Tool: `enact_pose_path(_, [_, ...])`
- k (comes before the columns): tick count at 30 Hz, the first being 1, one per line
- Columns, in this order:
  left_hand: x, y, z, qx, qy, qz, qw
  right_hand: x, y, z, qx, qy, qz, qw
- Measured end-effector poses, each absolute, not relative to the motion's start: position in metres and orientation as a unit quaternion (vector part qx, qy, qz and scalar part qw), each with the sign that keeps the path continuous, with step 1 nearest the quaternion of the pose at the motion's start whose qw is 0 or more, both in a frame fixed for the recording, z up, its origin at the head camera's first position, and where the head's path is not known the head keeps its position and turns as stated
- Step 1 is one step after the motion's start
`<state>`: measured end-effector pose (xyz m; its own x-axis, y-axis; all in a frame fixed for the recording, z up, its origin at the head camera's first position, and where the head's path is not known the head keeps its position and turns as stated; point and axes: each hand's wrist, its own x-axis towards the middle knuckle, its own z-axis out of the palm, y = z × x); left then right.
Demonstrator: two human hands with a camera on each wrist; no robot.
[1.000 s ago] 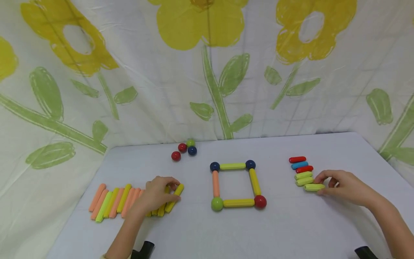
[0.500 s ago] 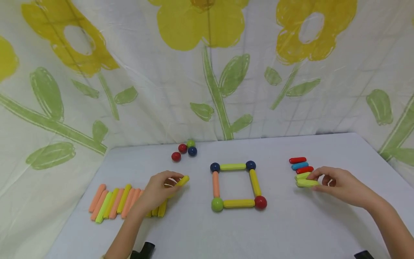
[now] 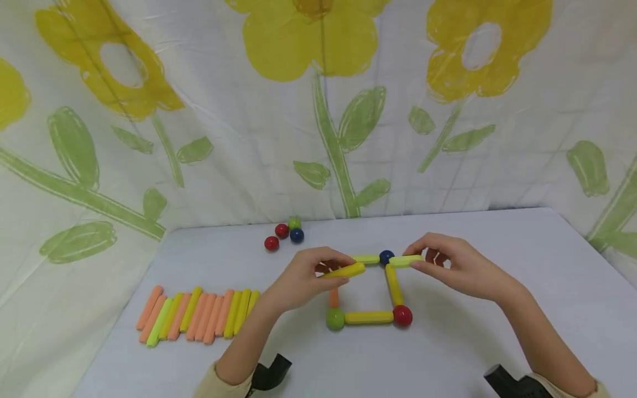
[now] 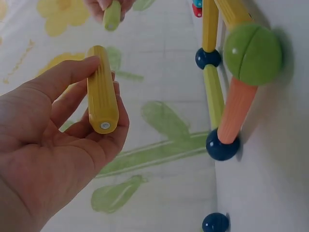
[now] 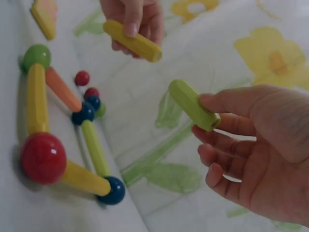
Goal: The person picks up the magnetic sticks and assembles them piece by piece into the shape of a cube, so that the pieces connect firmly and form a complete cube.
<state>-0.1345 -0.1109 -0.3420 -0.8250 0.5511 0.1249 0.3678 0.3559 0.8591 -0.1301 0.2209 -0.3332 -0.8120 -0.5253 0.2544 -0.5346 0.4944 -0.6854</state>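
Note:
In the head view my left hand (image 3: 303, 279) pinches a yellow magnetic stick (image 3: 345, 270) above the left side of a square frame. The stick's metal-dotted end faces the left wrist camera. My right hand (image 3: 460, 266) holds a light green magnetic stick (image 5: 193, 104) between thumb and fingers, near the frame's far right corner. The two held sticks point toward each other with a gap between. The frame joins sticks such as the near yellow stick (image 3: 369, 317) with a green ball (image 3: 335, 319), a red ball (image 3: 402, 316) and blue balls (image 4: 222, 144); my left hand hides the far left corner in the head view.
A row of orange, yellow and green sticks (image 3: 199, 316) lies on the white table (image 3: 378, 365) at the left. Several loose balls (image 3: 281, 230) sit at the back. Behind the table hangs a flower-printed cloth (image 3: 239, 166).
The left hand has lifted a yellow stick from the left row and carried it right. The right hand has picked up a light green stick and moved left; both are now over the frame.

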Motion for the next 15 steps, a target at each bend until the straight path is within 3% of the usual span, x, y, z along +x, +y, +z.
enact_pose_path(15, [-0.131, -0.099, -0.354, 0.272, 0.814, 0.501, 0.109, -0.134, 0.200, -0.344, 0.335, -0.838, 0.430, -0.024])
